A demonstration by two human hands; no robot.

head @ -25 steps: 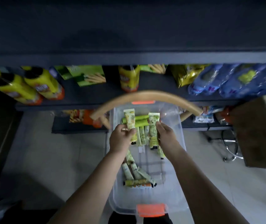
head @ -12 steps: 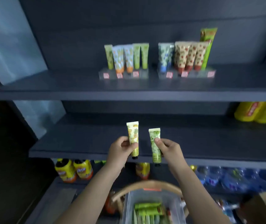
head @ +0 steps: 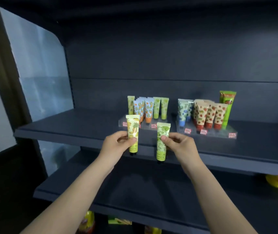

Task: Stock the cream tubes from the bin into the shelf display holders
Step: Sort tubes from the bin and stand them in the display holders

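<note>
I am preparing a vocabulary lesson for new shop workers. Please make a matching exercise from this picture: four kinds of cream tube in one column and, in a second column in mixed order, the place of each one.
Column 1
1. pineapple tube
2. green-leaf tube
3. strawberry tubes
4. orange-print tubes

Column 2
a. standing in the left holder
b. held in the right hand
c. standing in the right holder
d. held in the left hand

Pairs: 1-d, 2-b, 3-c, 4-a
</note>
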